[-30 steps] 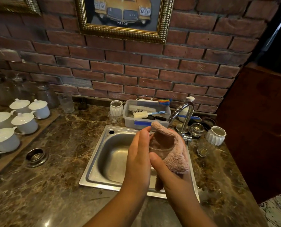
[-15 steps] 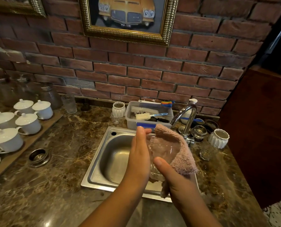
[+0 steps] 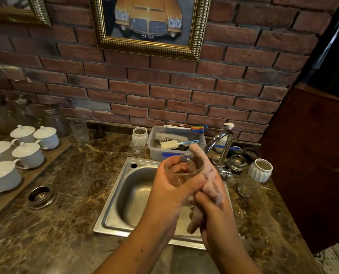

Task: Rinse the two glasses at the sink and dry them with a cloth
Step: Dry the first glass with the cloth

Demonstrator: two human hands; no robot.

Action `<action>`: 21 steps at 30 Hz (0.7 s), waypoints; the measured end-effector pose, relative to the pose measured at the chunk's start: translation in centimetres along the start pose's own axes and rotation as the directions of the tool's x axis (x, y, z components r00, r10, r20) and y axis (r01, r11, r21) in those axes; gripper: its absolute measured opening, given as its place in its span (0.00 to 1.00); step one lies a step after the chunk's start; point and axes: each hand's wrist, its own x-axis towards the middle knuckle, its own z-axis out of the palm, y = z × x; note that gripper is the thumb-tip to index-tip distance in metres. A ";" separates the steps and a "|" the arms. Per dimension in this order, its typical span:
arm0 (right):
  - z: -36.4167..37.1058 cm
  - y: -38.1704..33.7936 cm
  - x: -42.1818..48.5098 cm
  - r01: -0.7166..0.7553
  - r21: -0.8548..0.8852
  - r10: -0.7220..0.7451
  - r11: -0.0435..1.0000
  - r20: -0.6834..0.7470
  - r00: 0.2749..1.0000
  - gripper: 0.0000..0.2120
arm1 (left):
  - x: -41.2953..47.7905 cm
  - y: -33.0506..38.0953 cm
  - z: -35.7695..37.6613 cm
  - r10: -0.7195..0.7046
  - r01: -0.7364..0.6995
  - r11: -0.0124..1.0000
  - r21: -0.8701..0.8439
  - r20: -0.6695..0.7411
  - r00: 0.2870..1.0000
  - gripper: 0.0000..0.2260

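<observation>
Glass (image 3: 181,171) gripped by left hand (image 3: 169,191), cloth (image 3: 209,175) against rim, above sink (image 3: 113,222)

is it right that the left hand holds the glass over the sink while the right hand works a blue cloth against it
Not quite: the cloth is pink, not blue, as the head view shows. The rest stands: the left hand holds the glass over the sink while the right hand works the cloth against it.
</observation>
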 end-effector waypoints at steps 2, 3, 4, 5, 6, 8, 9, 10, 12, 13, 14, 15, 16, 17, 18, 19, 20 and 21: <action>0.3 -0.6 0.0 -0.092 0.304 0.097 0.948 -0.001 0.995 0.23 | 0.2 -0.2 -0.2 0.085 -0.085 0.996 -0.024 0.007 0.996 0.36; 0.4 -0.8 -0.1 -0.143 0.409 0.155 0.901 0.002 0.988 0.24 | 0.2 -0.3 -0.3 0.132 -0.132 0.991 0.008 0.029 0.991 0.37; 0.4 -0.9 0.0 -0.194 0.477 0.199 0.857 0.041 0.979 0.26 | 0.2 -0.3 -0.3 0.175 -0.179 0.981 0.072 0.066 0.982 0.37; 0.3 -1.0 0.1 -0.238 0.514 0.240 0.824 0.064 0.969 0.30 | 0.2 -0.3 -0.4 0.199 -0.212 0.967 0.140 0.107 0.974 0.37; 0.3 -1.0 0.3 -0.257 0.542 0.254 0.800 0.081 0.964 0.35 | 0.3 -0.4 -0.5 0.208 -0.233 0.953 0.196 0.139 0.968 0.37; 0.5 -1.1 0.3 -0.286 0.567 0.292 0.773 0.083 0.953 0.37 | 0.5 -0.7 -0.9 0.213 -0.248 0.931 0.268 0.151 0.965 0.37; 0.3 -1.0 0.3 -0.299 0.563 0.313 0.771 0.075 0.947 0.32 | 0.6 -0.9 -1.1 0.216 -0.250 0.921 0.297 0.146 0.966 0.37; -0.1 -0.8 0.2 -0.329 0.551 0.344 0.767 0.080 0.935 0.27 | 0.5 -1.2 -1.5 0.217 -0.253 0.912 0.322 0.145 0.965 0.37; -1.1 -0.8 -0.1 -0.422 0.497 0.424 0.758 0.116 0.898 0.25 | 0.3 -1.5 -2.3 0.192 -0.237 0.897 0.372 0.153 0.969 0.37; -1.6 -0.8 -0.4 -0.467 0.475 0.460 0.746 0.139 0.877 0.25 | 0.2 -1.4 -2.7 0.164 -0.213 0.893 0.396 0.154 0.974 0.37; -2.2 -0.8 -0.7 -0.491 0.452 0.483 0.744 0.144 0.864 0.26 | 0.2 -1.3 -3.1 0.132 -0.183 0.897 0.402 0.150 0.980 0.36; -2.6 -1.0 -1.0 -0.498 0.435 0.493 0.750 0.135 0.860 0.26 | 0.1 -1.1 -3.6 0.105 -0.156 0.904 0.398 0.146 0.984 0.37; -3.1 -1.0 -1.1 -0.481 0.418 0.484 0.770 0.107 0.868 0.27 | 0.2 -0.9 -4.0 0.086 -0.137 0.910 0.391 0.145 0.986 0.38; -3.5 -1.2 -1.2 -0.443 0.402 0.451 0.801 0.080 0.889 0.27 | 0.2 -0.8 -4.2 0.070 -0.123 0.911 0.393 0.146 0.987 0.39; -3.8 -1.5 -1.2 -0.388 0.382 0.405 0.839 0.038 0.913 0.26 | 0.3 -0.5 -4.4 0.056 -0.112 0.911 0.397 0.149 0.987 0.38; -4.0 -2.2 -1.2 -0.330 0.338 0.351 0.881 -0.003 0.936 0.26 | 0.3 -0.2 -4.5 0.042 -0.101 0.913 0.396 0.155 0.987 0.37; -4.2 -2.8 -1.1 -0.262 0.294 0.287 0.919 -0.045 0.957 0.26 | 0.3 0.1 -4.6 0.018 -0.081 0.917 0.391 0.164 0.986 0.36; -4.3 -3.7 -1.0 -0.197 0.259 0.221 0.946 -0.068 0.973 0.28 | 0.2 0.4 -4.7 -0.012 -0.061 0.916 0.396 0.181 0.983 0.35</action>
